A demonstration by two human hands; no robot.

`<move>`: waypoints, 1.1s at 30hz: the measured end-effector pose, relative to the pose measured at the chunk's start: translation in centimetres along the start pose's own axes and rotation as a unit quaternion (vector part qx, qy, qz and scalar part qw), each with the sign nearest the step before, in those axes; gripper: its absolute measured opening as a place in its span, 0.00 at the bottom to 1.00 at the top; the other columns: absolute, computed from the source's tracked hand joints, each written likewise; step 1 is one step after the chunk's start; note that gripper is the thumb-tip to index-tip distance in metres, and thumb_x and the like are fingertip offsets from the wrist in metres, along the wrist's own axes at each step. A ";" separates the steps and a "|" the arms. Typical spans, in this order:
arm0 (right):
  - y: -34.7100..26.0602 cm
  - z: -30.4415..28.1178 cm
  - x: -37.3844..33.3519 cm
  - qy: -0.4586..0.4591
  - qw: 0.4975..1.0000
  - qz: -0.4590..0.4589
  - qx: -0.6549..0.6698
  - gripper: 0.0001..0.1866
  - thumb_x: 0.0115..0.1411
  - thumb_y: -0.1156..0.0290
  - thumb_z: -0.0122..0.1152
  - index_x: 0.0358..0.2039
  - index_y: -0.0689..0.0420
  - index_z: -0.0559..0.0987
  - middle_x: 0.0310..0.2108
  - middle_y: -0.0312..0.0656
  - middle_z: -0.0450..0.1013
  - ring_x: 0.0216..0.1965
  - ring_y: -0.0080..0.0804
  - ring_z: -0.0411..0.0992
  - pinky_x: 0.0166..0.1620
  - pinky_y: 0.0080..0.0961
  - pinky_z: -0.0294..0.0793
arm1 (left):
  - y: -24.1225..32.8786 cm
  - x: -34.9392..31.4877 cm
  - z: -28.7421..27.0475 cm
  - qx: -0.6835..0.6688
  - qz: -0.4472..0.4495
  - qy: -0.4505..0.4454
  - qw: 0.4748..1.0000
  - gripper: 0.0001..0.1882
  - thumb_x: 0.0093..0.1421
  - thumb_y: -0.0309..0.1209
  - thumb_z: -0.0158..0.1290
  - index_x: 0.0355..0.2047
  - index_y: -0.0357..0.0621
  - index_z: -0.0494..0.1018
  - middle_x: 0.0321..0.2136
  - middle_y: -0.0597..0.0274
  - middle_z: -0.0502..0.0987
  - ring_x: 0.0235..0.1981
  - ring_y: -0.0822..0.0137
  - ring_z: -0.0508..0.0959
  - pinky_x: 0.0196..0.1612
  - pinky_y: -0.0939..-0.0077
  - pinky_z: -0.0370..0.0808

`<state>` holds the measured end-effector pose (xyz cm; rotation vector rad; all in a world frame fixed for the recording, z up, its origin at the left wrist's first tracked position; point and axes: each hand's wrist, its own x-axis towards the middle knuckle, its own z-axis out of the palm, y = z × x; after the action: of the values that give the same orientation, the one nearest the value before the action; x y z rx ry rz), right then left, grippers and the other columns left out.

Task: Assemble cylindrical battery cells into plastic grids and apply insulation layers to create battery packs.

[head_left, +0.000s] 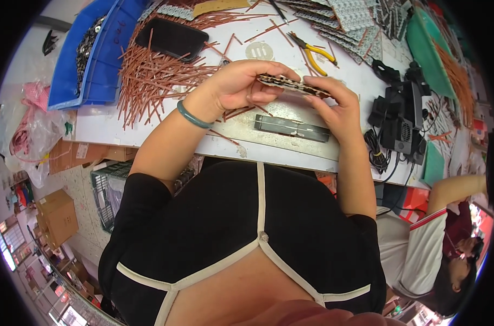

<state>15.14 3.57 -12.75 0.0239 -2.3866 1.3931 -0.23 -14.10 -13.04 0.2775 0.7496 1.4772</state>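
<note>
Your left hand [248, 84] and right hand [338, 106] pinch opposite ends of a thin, dark strip with pale spots [291, 83], probably to steady it at 2 points. You hold it raised above the white desk [96, 126] near the front edge, just beyond a long, dark-grey metal block [277, 124], perhaps placed there for easy reach. Yellow-handled pliers [316, 55] lie farther from that edge, likely leaving your fingers room.

The left hand [246, 81] and right hand [339, 103] held a thin dark strip [293, 84], maybe a board, above the white counter [101, 124], near many brown sticks [148, 81].
</note>
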 end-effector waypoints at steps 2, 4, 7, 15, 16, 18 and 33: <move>-1.3 0.0 -0.4 0.005 0.998 0.013 -0.054 0.16 0.50 0.79 0.65 0.41 0.60 0.79 0.36 0.42 0.76 0.36 0.27 0.74 0.38 0.21 0.73 | -0.4 -0.5 1.1 0.039 -0.001 0.058 0.998 0.17 0.65 0.39 0.43 0.43 0.38 0.73 0.22 0.65 0.69 0.15 0.77 0.62 0.16 0.87 0.56; -3.7 -1.2 -0.7 -0.016 0.994 0.036 -0.105 0.13 0.51 0.78 0.64 0.39 0.62 0.79 0.33 0.45 0.77 0.33 0.27 0.75 0.38 0.19 0.72 | -0.8 -0.7 0.4 0.141 0.050 0.096 0.984 0.19 0.67 0.44 0.40 0.43 0.43 0.73 0.22 0.68 0.69 0.17 0.78 0.66 0.16 0.88 0.57; -5.5 -5.7 -1.6 0.068 0.988 0.084 -0.106 0.12 0.53 0.78 0.62 0.40 0.63 0.78 0.32 0.38 0.76 0.31 0.20 0.72 0.35 0.15 0.70 | -1.0 -0.5 -0.5 0.265 0.087 0.133 0.951 0.20 0.68 0.43 0.39 0.46 0.40 0.69 0.21 0.69 0.69 0.18 0.81 0.65 0.18 0.87 0.60; -1.0 -16.0 2.1 0.074 0.907 0.160 -0.383 0.15 0.55 0.66 0.61 0.41 0.61 0.76 0.18 0.37 0.70 0.19 0.20 0.67 0.25 0.21 0.66 | -1.7 0.3 0.1 0.442 0.144 0.116 0.878 0.13 0.59 0.32 0.54 0.40 0.36 0.70 0.19 0.73 0.65 0.21 0.81 0.63 0.24 0.84 0.61; -0.2 -16.8 3.5 0.095 0.889 0.129 -0.428 0.15 0.54 0.66 0.61 0.40 0.61 0.76 0.18 0.39 0.70 0.18 0.23 0.67 0.25 0.23 0.66 | -1.7 0.3 -0.2 0.468 0.156 0.116 0.862 0.12 0.58 0.32 0.55 0.39 0.37 0.71 0.19 0.73 0.66 0.21 0.80 0.64 0.24 0.83 0.61; 0.4 -18.0 6.1 0.101 0.869 0.092 -0.475 0.16 0.54 0.66 0.62 0.39 0.62 0.76 0.19 0.41 0.70 0.20 0.23 0.68 0.27 0.23 0.66 | -1.6 0.3 -0.6 0.481 0.168 0.113 0.853 0.12 0.58 0.32 0.55 0.39 0.37 0.71 0.19 0.72 0.66 0.21 0.80 0.64 0.23 0.83 0.61; -5.8 -2.0 0.6 -0.055 0.996 0.010 -0.065 0.12 0.53 0.80 0.60 0.39 0.63 0.78 0.32 0.40 0.75 0.31 0.24 0.73 0.36 0.18 0.72 | -1.1 -1.3 2.6 0.411 0.334 0.034 0.848 0.16 0.52 0.22 0.58 0.43 0.39 0.74 0.37 0.63 0.75 0.39 0.72 0.74 0.43 0.80 0.71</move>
<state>16.33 2.36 -6.82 0.0424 -2.5697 1.2722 2.25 -14.80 -11.38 1.2481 1.4236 1.7268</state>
